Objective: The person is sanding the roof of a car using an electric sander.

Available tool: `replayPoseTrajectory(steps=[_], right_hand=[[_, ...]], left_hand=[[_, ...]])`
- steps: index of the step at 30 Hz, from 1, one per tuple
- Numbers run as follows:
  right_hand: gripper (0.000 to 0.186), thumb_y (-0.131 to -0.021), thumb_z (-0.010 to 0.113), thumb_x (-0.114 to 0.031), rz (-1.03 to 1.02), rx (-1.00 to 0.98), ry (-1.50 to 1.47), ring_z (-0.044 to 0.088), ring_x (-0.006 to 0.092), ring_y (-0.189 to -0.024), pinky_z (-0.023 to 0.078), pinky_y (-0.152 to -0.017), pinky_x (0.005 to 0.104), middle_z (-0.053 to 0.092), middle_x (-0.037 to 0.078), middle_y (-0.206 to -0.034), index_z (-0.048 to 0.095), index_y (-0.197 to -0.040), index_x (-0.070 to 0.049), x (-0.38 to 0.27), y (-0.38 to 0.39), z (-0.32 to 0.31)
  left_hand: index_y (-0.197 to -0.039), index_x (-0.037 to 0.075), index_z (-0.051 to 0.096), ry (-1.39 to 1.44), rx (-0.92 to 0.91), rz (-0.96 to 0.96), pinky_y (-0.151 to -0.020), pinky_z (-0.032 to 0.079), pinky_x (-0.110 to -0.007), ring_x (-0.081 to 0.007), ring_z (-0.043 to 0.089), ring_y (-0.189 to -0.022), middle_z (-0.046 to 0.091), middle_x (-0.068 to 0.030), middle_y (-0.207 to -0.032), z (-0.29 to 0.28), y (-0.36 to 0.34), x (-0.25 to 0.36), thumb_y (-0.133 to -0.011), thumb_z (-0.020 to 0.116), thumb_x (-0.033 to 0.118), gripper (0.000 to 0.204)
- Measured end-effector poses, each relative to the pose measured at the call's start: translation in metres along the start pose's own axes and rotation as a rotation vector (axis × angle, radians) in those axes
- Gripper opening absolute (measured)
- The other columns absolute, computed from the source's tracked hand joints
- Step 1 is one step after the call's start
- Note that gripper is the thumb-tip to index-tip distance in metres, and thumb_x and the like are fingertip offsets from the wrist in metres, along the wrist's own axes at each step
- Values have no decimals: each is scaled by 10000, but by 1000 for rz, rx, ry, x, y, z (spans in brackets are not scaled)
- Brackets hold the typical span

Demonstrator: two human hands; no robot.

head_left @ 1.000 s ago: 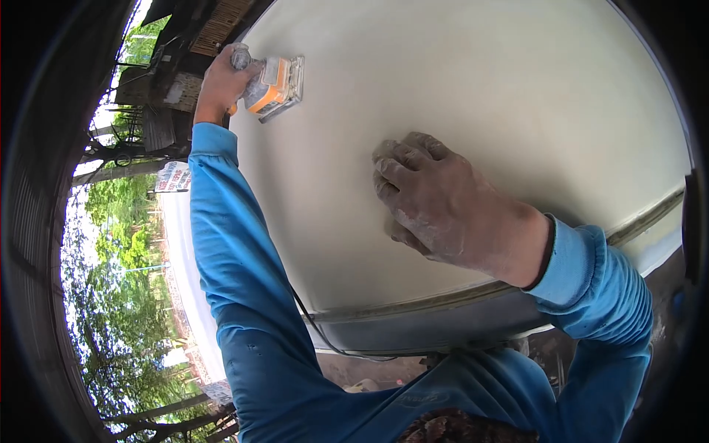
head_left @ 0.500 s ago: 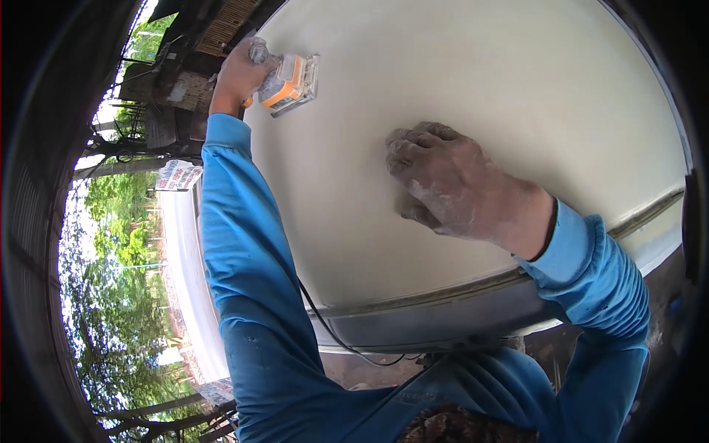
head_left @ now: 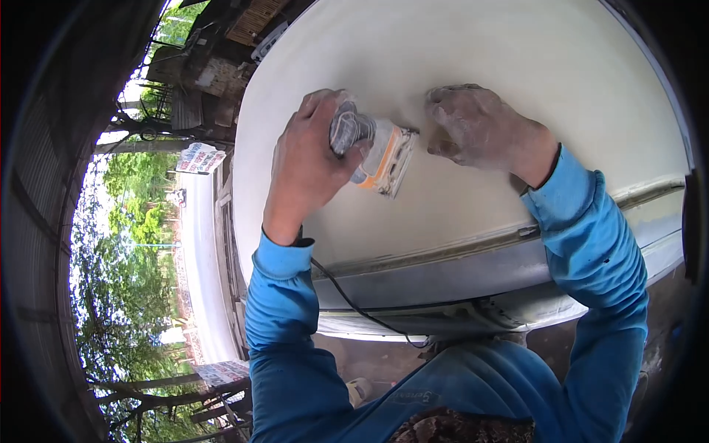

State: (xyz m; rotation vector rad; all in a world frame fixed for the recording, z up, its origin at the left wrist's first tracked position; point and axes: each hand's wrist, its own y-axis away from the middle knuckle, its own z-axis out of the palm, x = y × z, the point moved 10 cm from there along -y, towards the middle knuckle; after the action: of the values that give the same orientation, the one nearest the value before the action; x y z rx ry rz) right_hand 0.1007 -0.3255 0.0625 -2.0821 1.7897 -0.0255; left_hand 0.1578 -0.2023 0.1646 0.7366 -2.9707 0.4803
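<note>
My left hand (head_left: pixel 310 148) is wrapped round the grip of an electric sander (head_left: pixel 380 159), orange and pale grey with a dark dusty top. The sander is tilted, its flat pad facing right, over a broad cream-coloured vehicle roof (head_left: pixel 473 214); I cannot tell whether the pad touches it. To the right of the sander, my dusty right hand (head_left: pixel 487 129) is closed, with its fingers curled under, at the roof surface. What it holds, if anything, is hidden. A black cable (head_left: pixel 347 299) hangs below my left wrist over the roof's near edge.
A trim channel (head_left: pixel 436 251) runs along the roof's near side, above a grey body side (head_left: pixel 443 277). Beyond the left edge are a sign (head_left: pixel 199 159), a pale road (head_left: pixel 203 258) and trees (head_left: pixel 133 295). Dark wooden boards (head_left: pixel 214 74) stand at the far left.
My left hand has brought the sander from the far left edge rightward and nearer, close to my right hand. My right hand has shifted slightly away from me and curled more.
</note>
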Motion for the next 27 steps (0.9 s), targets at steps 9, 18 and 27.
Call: replayPoseTrajectory(steps=[9,18,27], right_hand=[[582,-845,733,-375,69,-46,-95,557,299,-1239,440,-1067,398,600,167,-1302,572,-1249,11,15,-1,-13],[491,-859,730,-351,131,-31,-96,545,282,-1233,430,-1083,380,609,142,-1243,616,-1196,-12,20,2,-15],[493,-823,764,-339,149,-143,-71,563,301,-1204,456,-1055,392,607,149,-1274,625,-1159,-5,25,9,-7]], left_hand=[[-1226,37,590,-29,-40,32,-903,516,-455,-403,619,-1082,623,-182,-1197,1,-24,8,-762,783,145,514],[-1249,25,595,-136,16,12,-916,504,-391,-331,656,-1028,655,-179,-1138,19,-106,-77,-820,752,184,483],[-1387,-90,494,-142,-60,-198,-1055,453,-397,-374,594,-1237,594,-275,-1333,43,-150,-167,-778,787,389,828]])
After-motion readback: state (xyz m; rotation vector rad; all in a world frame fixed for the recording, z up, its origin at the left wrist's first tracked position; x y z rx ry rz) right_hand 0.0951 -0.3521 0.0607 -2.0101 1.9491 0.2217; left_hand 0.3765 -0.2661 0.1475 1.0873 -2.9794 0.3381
